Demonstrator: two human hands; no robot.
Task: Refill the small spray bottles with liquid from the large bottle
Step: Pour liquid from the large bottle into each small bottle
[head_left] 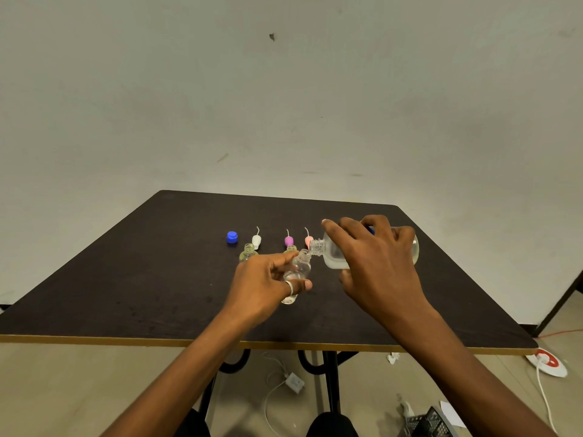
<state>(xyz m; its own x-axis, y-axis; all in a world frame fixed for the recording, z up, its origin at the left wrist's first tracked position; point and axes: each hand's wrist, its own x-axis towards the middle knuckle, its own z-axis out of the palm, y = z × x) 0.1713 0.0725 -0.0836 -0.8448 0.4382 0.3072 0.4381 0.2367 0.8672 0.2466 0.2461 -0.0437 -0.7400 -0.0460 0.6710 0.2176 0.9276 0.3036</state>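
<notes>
We've got the big bottle (334, 257) tipped almost flat in our right hand (375, 263), fingers curled over its body, open neck right at the mouth of the small bottle (298, 269). Our left hand (265, 285) pinches that small bottle, tilted, between thumb and fingers, mid-table (126, 279). We can't tell if its base touches the top. Just behind stand two more: an open bottle (249, 251) in plain sight and a second bottle (290, 248) half hidden by our fingers. Further back, in a row: blue cap (232, 237), white top (256, 240), purple top (289, 240), pink top (309, 239).
</notes>
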